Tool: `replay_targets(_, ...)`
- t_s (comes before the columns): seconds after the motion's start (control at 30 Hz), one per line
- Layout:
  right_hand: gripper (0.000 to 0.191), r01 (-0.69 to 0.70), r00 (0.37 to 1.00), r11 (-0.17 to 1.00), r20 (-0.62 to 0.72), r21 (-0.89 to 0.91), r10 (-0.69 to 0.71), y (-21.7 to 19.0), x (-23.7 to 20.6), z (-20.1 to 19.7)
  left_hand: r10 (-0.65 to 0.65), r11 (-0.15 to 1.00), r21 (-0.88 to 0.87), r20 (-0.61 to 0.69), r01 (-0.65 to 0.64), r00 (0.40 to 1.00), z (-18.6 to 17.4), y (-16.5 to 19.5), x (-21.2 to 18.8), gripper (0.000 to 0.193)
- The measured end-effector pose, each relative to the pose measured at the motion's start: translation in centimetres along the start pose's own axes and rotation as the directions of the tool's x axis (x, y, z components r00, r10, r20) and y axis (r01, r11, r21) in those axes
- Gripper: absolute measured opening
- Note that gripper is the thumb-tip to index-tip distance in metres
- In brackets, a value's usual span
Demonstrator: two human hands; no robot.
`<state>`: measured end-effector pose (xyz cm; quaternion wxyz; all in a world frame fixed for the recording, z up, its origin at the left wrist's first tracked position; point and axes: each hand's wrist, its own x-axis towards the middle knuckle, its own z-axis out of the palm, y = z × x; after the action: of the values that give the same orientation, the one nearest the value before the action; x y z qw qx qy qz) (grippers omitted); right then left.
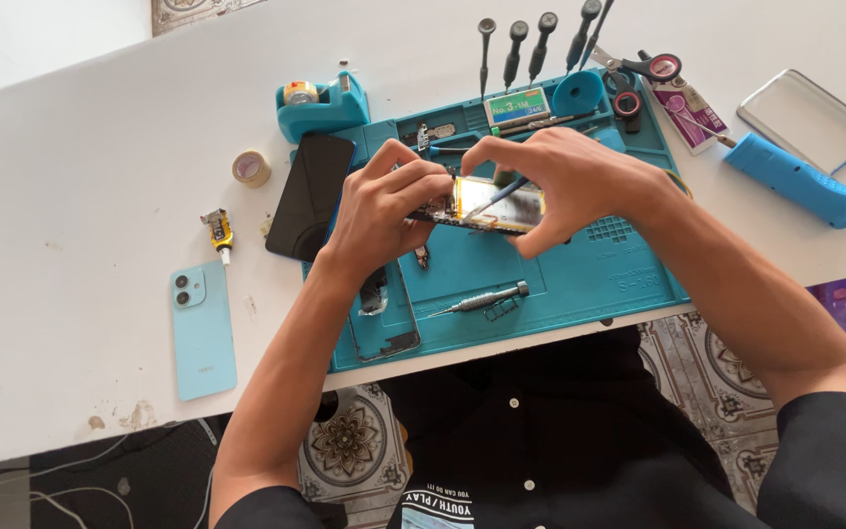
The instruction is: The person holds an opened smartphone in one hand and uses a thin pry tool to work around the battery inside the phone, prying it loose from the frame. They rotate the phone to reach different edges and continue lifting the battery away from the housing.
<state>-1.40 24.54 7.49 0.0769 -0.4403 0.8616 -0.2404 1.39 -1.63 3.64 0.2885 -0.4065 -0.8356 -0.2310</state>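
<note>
You sit at a white table [70, 196] with scuffed, stained patches near its front edge. Beneath it you see patterned floor tiles [350, 446] in grey and brown, lit by bright, even light.

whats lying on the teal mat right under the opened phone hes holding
Below the opened phone, on the teal mat, lie a silver screwdriver and a dark phone frame. Whatever sits directly beneath the left hand and right hand is covered.

Both hands, left [384, 211] and right [565, 181], meet, fingers pinched
</note>
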Motion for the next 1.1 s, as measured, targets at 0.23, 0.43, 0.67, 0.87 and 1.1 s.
replay_targets(0.23,0.094,0.106,0.988,0.994,-0.115,0.004,-0.105,0.4,0.1,0.1,-0.005,1.0,-0.026,-0.084,0.003,0.996,0.3,-0.5,0.2,0.04)
replay_targets(0.43,0.097,0.006,0.998,1.0,-0.057,-0.007,-0.007,0.5,0.1,0.2,-0.006,1.0,-0.026,-0.062,0.005,0.998,0.4,-0.5,0.0,0.042)
replay_targets(0.67,0.099,0.018,1.0,0.999,-0.002,0.034,-0.018,0.6,0.2,0.3,-0.027,0.992,-0.122,-0.066,0.018,0.997,0.0,-0.1,0.2,0.044)
replay_targets(0.87,0.1,0.021,1.0,0.999,-0.012,0.024,-0.021,0.6,0.3,0.6,-0.014,0.986,-0.164,-0.064,0.004,0.998,-0.1,0.6,0.2,0.04)
replay_targets(1.1,0.1,-0.025,1.0,1.0,-0.008,-0.013,0.025,0.7,0.4,0.4,-0.047,0.985,-0.167,-0.054,0.037,0.997,0.0,0.3,0.2,0.039)
